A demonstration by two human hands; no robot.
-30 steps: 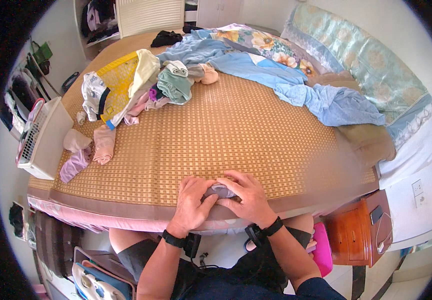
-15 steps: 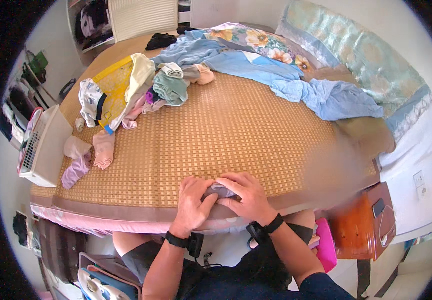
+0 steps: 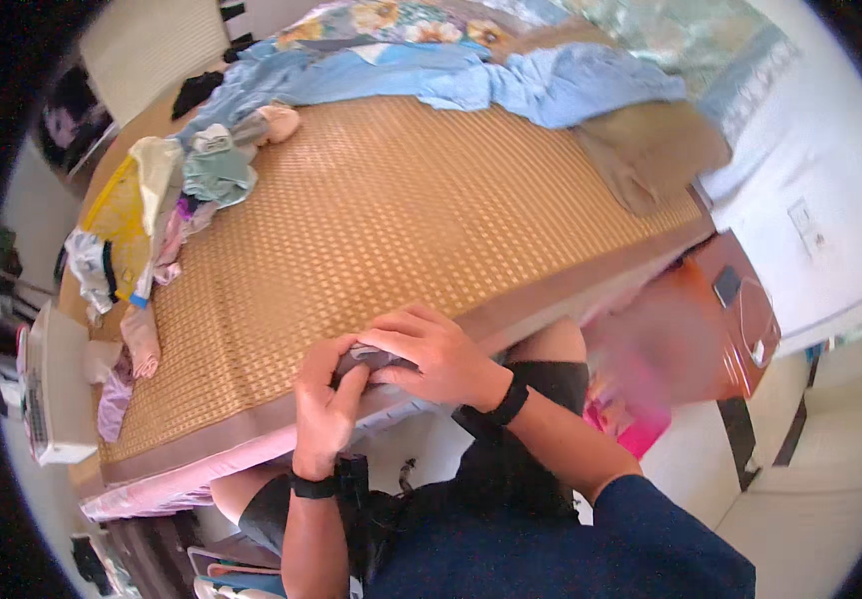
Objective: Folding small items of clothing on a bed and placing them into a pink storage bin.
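Observation:
Over the near edge of the bed, both hands close round a small rolled grey cloth [image 3: 375, 360]. My left hand [image 3: 325, 401] grips it from the left with the thumb pressed against its near side. From the right, the curled fingers of my right hand [image 3: 434, 357] cover its far side. Most of the cloth is hidden by the fingers, so its kind of garment does not show. To the left on the woven mat [image 3: 351, 220] lie a folded pink cloth [image 3: 139, 341] and a lilac cloth [image 3: 114, 407].
A clothes heap with a yellow garment [image 3: 119, 225] and a green one [image 3: 219, 178] lies far left. Blue fabric [image 3: 551, 88] stretches along the back, beside a brown cloth [image 3: 641, 155]. A white basket [image 3: 59, 394] stands left; a wooden cabinet [image 3: 686, 319] right.
The whole view has swung, so the bed looks tilted and its things sit further left. Both hands still hold the grey cloth, which is lower left in the picture than before.

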